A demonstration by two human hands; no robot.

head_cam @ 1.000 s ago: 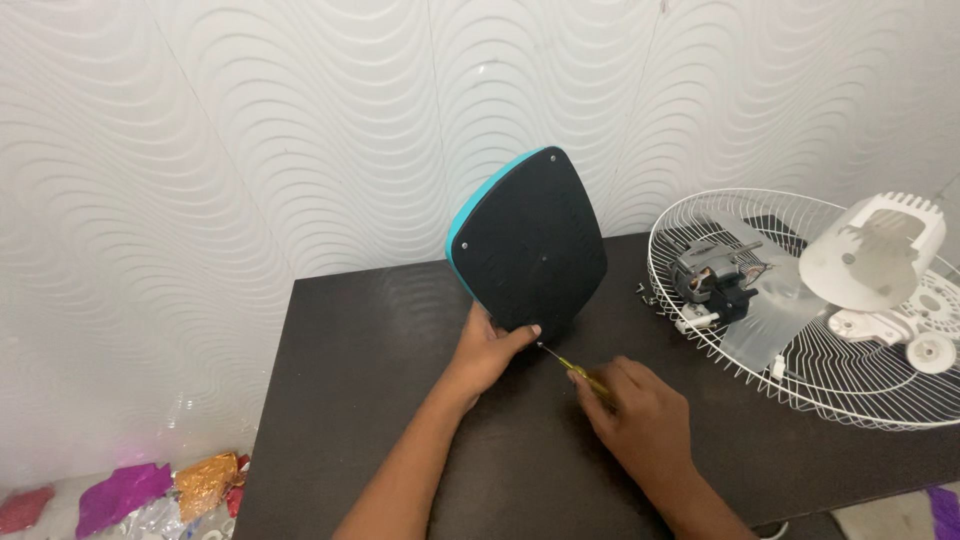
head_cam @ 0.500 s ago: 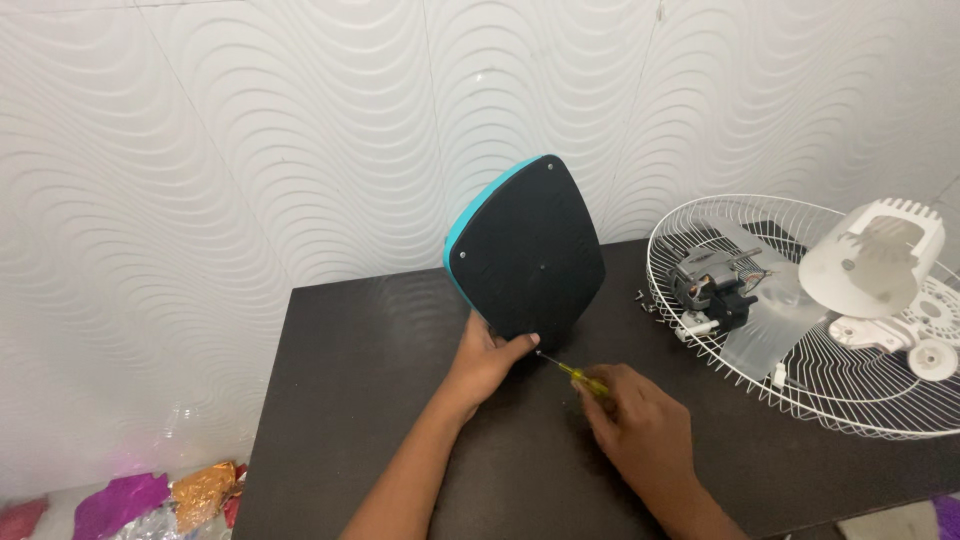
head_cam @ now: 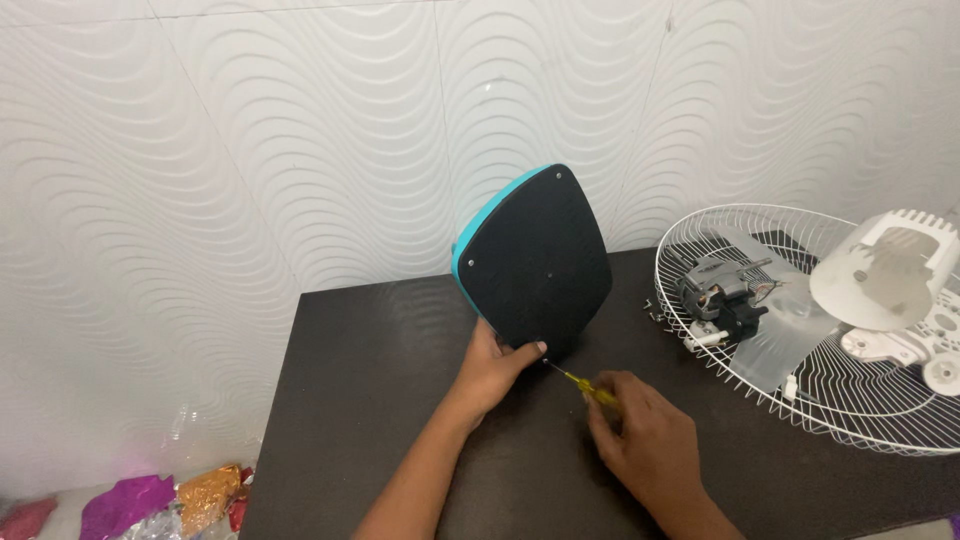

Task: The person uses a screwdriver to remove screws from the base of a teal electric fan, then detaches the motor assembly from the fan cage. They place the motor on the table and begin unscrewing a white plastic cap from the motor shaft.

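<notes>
A flat rounded base [head_cam: 535,265], black on its underside with a teal rim, stands on edge on the dark table [head_cam: 370,400]. My left hand [head_cam: 492,368] grips its lower edge and holds it upright. My right hand [head_cam: 645,435] is closed around a small screwdriver [head_cam: 580,384] with a yellow handle. The thin metal tip of the screwdriver touches the bottom corner of the base, right beside my left thumb.
A white wire fan guard [head_cam: 800,330] lies at the right, holding a dark motor [head_cam: 722,290], a clear blade and a white plastic housing [head_cam: 885,270]. Small screws lie by its left rim. Crumpled foil wrappers [head_cam: 150,495] sit on the floor at lower left. A wavy white wall stands behind.
The view has shifted slightly, so everything sits a little lower in frame. Both hands keep their hold and the screwdriver tip stays at the same corner of the base.
</notes>
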